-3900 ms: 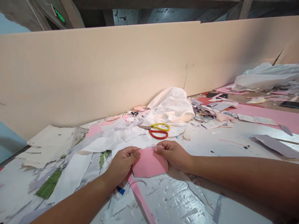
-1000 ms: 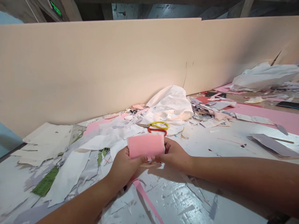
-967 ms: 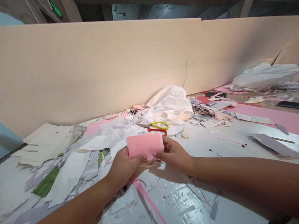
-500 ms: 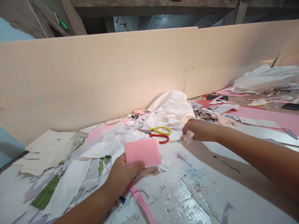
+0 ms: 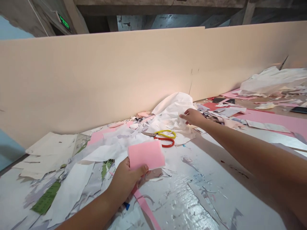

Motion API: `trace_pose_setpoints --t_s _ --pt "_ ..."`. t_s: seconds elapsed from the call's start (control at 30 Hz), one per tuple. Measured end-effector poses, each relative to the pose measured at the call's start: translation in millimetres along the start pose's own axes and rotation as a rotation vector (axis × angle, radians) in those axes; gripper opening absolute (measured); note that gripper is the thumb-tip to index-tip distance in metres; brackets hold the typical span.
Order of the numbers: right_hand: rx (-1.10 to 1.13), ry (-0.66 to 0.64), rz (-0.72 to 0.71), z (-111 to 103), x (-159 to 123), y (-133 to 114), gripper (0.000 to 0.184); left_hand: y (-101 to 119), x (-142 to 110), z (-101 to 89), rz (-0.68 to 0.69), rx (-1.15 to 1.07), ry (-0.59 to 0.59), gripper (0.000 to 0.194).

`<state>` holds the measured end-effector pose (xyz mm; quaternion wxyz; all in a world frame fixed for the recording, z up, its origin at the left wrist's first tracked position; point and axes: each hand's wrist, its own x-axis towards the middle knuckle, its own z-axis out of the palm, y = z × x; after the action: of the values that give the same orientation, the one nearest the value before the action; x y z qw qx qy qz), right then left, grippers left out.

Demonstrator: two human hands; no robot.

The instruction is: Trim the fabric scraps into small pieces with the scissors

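You're in workshop-type space, likely for cutting and craft work, not a home. Overhead: raw concrete beams [image 5: 155, 3], green exit sign [image 5: 64, 22]. Tall beige partition board [image 5: 96, 80] runs behind long, glossy white work surface [image 5: 182, 207]. Surface strewn with paper offcuts [image 5: 69, 179], pink sheet [image 5: 268, 121], red-and-yellow-handled scissors [image 5: 165, 139].

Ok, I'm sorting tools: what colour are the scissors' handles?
The steel scissors have one yellow loop, one red; head view.
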<state>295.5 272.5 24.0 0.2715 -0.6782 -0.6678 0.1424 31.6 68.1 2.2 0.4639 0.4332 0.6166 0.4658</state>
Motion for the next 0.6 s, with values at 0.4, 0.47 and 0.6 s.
trace_pose_setpoints --t_s 0.4,0.47,0.6 --pt "0.009 0.179 -0.017 4.2 -10.6 5.2 0.049 -15.1 11.7 -7.3 -0.015 -0.124 -0.082 0.029" --pt "0.069 0.208 -0.050 -2.6 -15.4 0.9 0.048 -15.2 11.5 -7.8 -0.008 -0.113 -0.066 0.029" --pt "0.319 0.187 -0.171 -6.2 -38.4 -24.7 0.034 -12.9 10.1 -7.2 0.004 -0.121 -0.051 0.031"
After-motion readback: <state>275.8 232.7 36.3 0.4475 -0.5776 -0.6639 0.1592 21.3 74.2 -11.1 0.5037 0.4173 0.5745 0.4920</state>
